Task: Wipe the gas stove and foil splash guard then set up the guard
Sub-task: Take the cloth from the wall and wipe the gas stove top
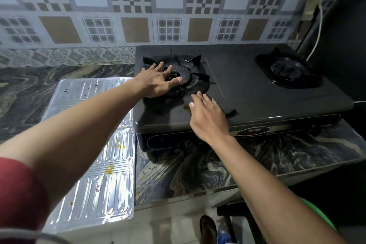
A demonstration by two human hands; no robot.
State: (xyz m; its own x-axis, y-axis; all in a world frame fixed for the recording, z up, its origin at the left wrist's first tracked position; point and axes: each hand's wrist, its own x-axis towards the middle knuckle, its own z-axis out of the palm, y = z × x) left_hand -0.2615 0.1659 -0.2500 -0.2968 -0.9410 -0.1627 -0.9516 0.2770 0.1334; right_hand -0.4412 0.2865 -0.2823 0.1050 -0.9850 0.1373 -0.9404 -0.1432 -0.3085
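Over the gas stove's (247, 89) left burner both hands are spread, gripping nothing: left hand (158, 82) on the pan support (202, 78), right hand (207, 114) just beside it. A loose lift could drop it. The stained foil splash guard (95, 95) lies flat on the worktop (198, 168), left of the stove.

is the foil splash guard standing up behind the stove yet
No, the foil splash guard lies flat on the counter to the left of the gas stove, with yellow spots on it.
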